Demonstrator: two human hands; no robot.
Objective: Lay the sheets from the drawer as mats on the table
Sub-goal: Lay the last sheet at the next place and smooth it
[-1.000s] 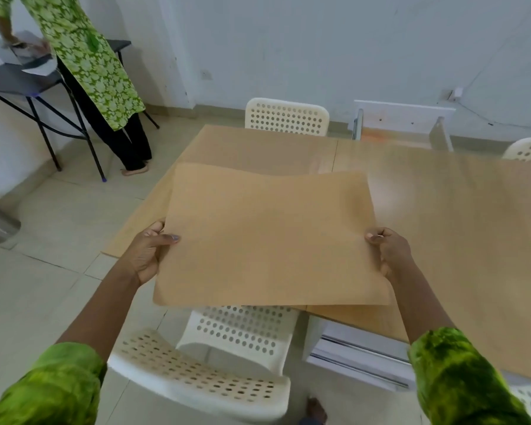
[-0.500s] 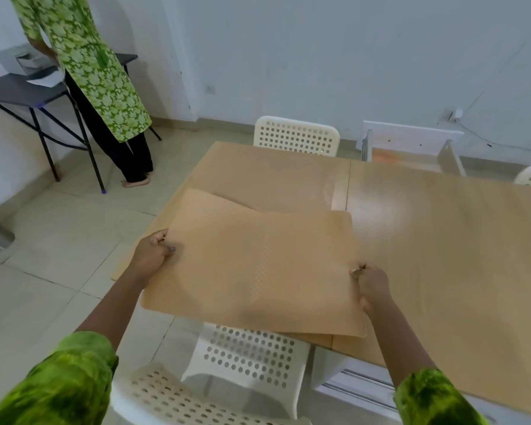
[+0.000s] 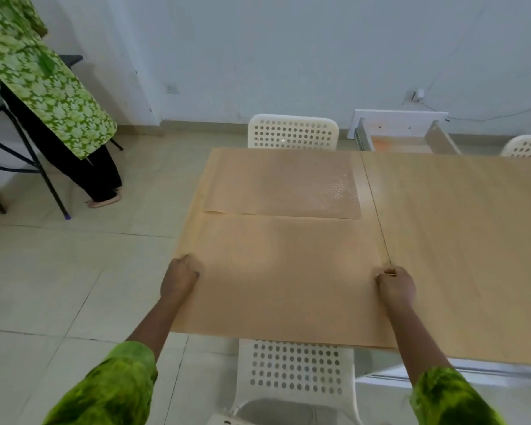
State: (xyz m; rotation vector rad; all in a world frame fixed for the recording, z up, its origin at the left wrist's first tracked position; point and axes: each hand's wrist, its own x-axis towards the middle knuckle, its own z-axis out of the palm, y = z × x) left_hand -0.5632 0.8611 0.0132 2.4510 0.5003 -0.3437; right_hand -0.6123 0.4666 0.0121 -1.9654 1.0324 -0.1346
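A tan sheet (image 3: 282, 277) lies flat on the near left part of the wooden table (image 3: 460, 240), its near edge at the table's front edge. My left hand (image 3: 180, 276) grips its left edge and my right hand (image 3: 396, 285) pinches its right edge. A second tan sheet (image 3: 282, 185) lies flat just beyond it, on the far left part of the table. An open drawer (image 3: 402, 139) sticks out behind the table's far side; its inside looks orange-brown.
White perforated chairs stand at the near side (image 3: 298, 372), the far side (image 3: 292, 131) and the far right (image 3: 526, 145). A person in a green patterned dress (image 3: 43, 84) stands at a dark folding table (image 3: 0, 108) at left. Tiled floor spreads left of the table.
The sheet held up in front of me has come down and now lies flat on the table. My view has moved closer over the table. Both hands still grip its side edges.
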